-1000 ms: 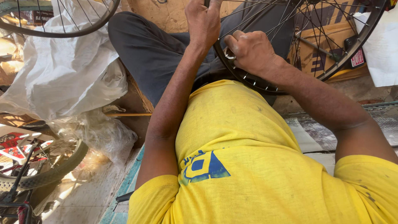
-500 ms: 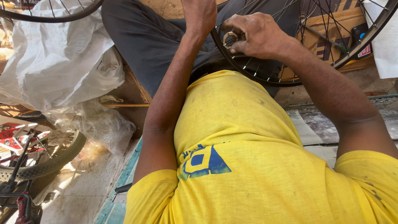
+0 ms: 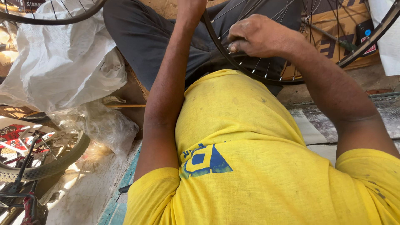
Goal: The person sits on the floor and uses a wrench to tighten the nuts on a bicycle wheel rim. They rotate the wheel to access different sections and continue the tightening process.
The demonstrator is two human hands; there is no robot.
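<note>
**Fingers at the spokes of a bare wheel rim**

The right hand [image 3: 258, 36] lies over the inner edge of a black wheel rim [image 3: 216, 46], its fingers curled and pressed together around something small at the base of a spoke [image 3: 246, 68]; what they pinch is hidden under the knuckles. The rim leans across the person's lap, against the dark trousers [image 3: 146, 37], likely so that both hands can work on it without a stand. Just beside the right hand, higher on the same rim, the left hand [image 3: 192, 6] reaches up to the edge of the view; it seems to steady the rim, but I cannot tell whether it is closed or spread. Beyond the rim lies a brown cardboard box [image 3: 333, 37]. Well off on the left-hand side sit a white sack [image 3: 62, 66], a crumpled clear plastic bag [image 3: 104, 125] and a tyred bicycle wheel [image 3: 46, 162].
</note>
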